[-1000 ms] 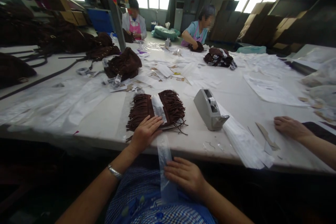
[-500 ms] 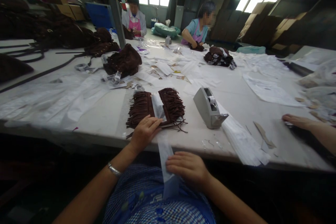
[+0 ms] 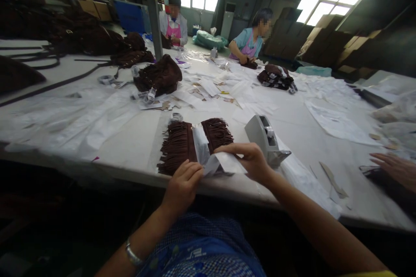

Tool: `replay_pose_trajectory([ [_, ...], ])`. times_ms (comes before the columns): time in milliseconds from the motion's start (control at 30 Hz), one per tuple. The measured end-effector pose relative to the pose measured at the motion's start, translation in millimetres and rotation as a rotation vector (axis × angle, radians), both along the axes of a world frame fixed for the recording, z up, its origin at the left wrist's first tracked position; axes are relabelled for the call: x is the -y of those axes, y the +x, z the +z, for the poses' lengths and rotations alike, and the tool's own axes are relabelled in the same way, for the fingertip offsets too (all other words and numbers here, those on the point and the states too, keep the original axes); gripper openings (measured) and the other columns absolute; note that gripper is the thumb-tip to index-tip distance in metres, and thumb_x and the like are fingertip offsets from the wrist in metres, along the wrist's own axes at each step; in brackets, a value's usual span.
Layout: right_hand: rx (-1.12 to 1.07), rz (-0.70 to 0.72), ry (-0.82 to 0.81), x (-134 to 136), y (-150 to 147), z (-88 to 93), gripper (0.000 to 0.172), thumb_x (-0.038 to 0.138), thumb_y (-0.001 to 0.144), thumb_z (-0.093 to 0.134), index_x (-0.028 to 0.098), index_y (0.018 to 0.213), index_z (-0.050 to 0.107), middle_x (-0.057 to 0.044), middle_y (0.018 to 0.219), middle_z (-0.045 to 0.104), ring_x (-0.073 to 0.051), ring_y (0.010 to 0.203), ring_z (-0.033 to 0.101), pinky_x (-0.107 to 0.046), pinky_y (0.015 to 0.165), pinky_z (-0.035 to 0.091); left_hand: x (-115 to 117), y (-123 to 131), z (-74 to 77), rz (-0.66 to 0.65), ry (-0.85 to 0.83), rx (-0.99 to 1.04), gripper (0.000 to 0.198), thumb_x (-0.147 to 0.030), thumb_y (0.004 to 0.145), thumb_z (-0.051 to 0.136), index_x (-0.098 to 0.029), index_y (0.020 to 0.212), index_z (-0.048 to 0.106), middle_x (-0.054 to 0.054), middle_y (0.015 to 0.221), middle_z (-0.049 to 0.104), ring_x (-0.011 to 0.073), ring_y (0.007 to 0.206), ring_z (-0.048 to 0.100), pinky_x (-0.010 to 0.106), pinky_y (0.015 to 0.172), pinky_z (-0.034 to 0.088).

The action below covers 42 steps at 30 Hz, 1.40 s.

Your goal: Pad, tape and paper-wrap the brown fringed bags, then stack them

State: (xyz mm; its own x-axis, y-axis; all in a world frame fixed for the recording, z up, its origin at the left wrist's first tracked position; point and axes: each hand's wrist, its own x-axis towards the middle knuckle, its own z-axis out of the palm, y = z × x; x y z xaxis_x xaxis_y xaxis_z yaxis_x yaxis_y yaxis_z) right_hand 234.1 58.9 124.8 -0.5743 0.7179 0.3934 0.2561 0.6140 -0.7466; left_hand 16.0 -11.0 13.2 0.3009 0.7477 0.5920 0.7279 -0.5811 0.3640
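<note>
A brown fringed suede piece [image 3: 182,145] lies at the near edge of the white table [image 3: 130,138], with a white plastic strip [image 3: 208,156] wrapped over its middle. My left hand [image 3: 183,184] presses on the fringe's near edge, fingers curled against the strip. My right hand [image 3: 248,160] is raised over the fringe's right half and pinches the strip's free end, folded up from below the table edge.
A grey tape dispenser [image 3: 266,138] stands just right of the fringe. A stack of white strips [image 3: 302,179] lies beyond it. Another person's hand [image 3: 394,169] rests at the far right. Two people work at the far side, amid brown bags [image 3: 159,75] and scattered paper.
My right hand rose from my lap to the table, carrying the strip's loose end up over the fringe. My left hand stayed pressed on the fringe. The neighbour's hand drew rightward.
</note>
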Motion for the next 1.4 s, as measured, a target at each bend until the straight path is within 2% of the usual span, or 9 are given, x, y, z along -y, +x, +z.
replay_pose_trajectory([
  [233, 0.055, -0.110, -0.230, -67, -37, -20.0, 0.028, 0.042, 0.086, 0.066, 0.017, 0.088, 0.077, -0.004, 0.082, 0.076, -0.018, 0.075, 0.070, -0.029, 0.071, 0.056, 9, 4, 2.7, 0.089, -0.058, 0.175, 0.049, -0.016, 0.092, 0.052, -0.022, 0.141, 0.044, 0.007, 0.108, 0.072, 0.0245, 0.112, 0.065, 0.046, 0.105, 0.050],
  [400, 0.299, -0.136, -0.145, -96, -55, -33.7, 0.027, 0.039, 0.087, 0.063, 0.016, 0.078, 0.073, -0.001, 0.072, 0.071, -0.014, 0.067, 0.062, -0.025, 0.064, 0.047, 4, 5, 6.9, 0.132, -0.036, 0.198, 0.048, -0.020, 0.095, 0.051, -0.025, 0.141, 0.045, 0.006, 0.100, 0.074, 0.0235, 0.100, 0.069, 0.044, 0.099, 0.054],
  [533, 0.403, -0.191, -0.045, -109, -62, -43.5, 0.020, 0.037, 0.083, 0.068, 0.017, 0.077, 0.070, 0.001, 0.070, 0.067, -0.013, 0.064, 0.057, -0.024, 0.062, 0.040, -3, 6, 10.0, 0.169, -0.021, 0.205, 0.039, -0.021, 0.095, 0.051, -0.026, 0.134, 0.053, 0.005, 0.090, 0.073, 0.0218, 0.085, 0.070, 0.042, 0.089, 0.057],
  [833, 0.428, -0.259, -0.078, -119, -65, -55.4, 0.027, 0.043, 0.084, 0.067, 0.018, 0.076, 0.065, 0.002, 0.068, 0.066, -0.012, 0.061, 0.057, -0.023, 0.058, 0.038, -16, 13, 16.7, 0.319, -0.017, 0.108, 0.026, -0.030, 0.097, 0.050, -0.022, 0.118, 0.063, 0.002, 0.067, 0.066, 0.0198, 0.063, 0.063, 0.035, 0.066, 0.049],
  [1000, 0.440, -0.297, -0.059, -126, -69, -57.7, 0.033, 0.043, 0.081, 0.072, 0.018, 0.099, 0.063, 0.003, 0.062, 0.065, -0.013, 0.058, 0.059, -0.024, 0.058, 0.038, -23, 17, 21.0, 0.379, -0.020, -0.019, 0.024, -0.030, 0.094, 0.052, -0.020, 0.109, 0.068, 0.003, 0.063, 0.063, 0.0225, 0.058, 0.059, 0.037, 0.059, 0.046],
  [1100, 0.437, -0.277, -0.088, -130, -69, -57.4, 0.048, 0.042, 0.080, 0.072, 0.017, 0.119, 0.058, 0.004, 0.060, 0.065, -0.014, 0.057, 0.061, -0.025, 0.059, 0.041, -28, 18, 26.6, 0.361, -0.033, -0.115, 0.021, -0.026, 0.091, 0.053, -0.020, 0.105, 0.067, 0.005, 0.072, 0.066, 0.0242, 0.062, 0.060, 0.039, 0.057, 0.047],
  [1200, 0.441, -0.232, -0.156, -133, -70, -55.4, 0.059, 0.041, 0.081, 0.072, 0.016, 0.130, 0.053, 0.006, 0.055, 0.064, -0.014, 0.055, 0.062, -0.024, 0.061, 0.044, -37, 17, 30.8, 0.322, -0.013, -0.212, 0.027, -0.022, 0.087, 0.058, -0.019, 0.113, 0.064, 0.012, 0.107, 0.070, 0.0289, 0.090, 0.066, 0.043, 0.074, 0.053],
  [1300, 0.459, -0.228, -0.215, -137, -70, -52.9, 0.051, 0.040, 0.084, 0.069, 0.015, 0.128, 0.058, 0.005, 0.051, 0.063, -0.015, 0.054, 0.064, -0.024, 0.061, 0.046, -52, 11, 32.4, 0.199, -0.017, -0.283, 0.051, -0.025, 0.083, 0.065, -0.017, 0.132, 0.054, 0.019, 0.146, 0.049, 0.0359, 0.132, 0.049, 0.053, 0.104, 0.044],
  [1400, 0.475, -0.270, -0.283, -143, -73, -51.9, 0.044, 0.038, 0.087, 0.065, 0.016, 0.126, 0.062, 0.003, 0.053, 0.064, -0.015, 0.052, 0.064, -0.024, 0.058, 0.048, -65, 2, 34.8, 0.090, -0.208, -0.357, 0.074, -0.031, 0.081, 0.070, -0.018, 0.147, 0.039, 0.020, 0.154, 0.037, 0.0349, 0.142, 0.036, 0.054, 0.113, 0.035],
])
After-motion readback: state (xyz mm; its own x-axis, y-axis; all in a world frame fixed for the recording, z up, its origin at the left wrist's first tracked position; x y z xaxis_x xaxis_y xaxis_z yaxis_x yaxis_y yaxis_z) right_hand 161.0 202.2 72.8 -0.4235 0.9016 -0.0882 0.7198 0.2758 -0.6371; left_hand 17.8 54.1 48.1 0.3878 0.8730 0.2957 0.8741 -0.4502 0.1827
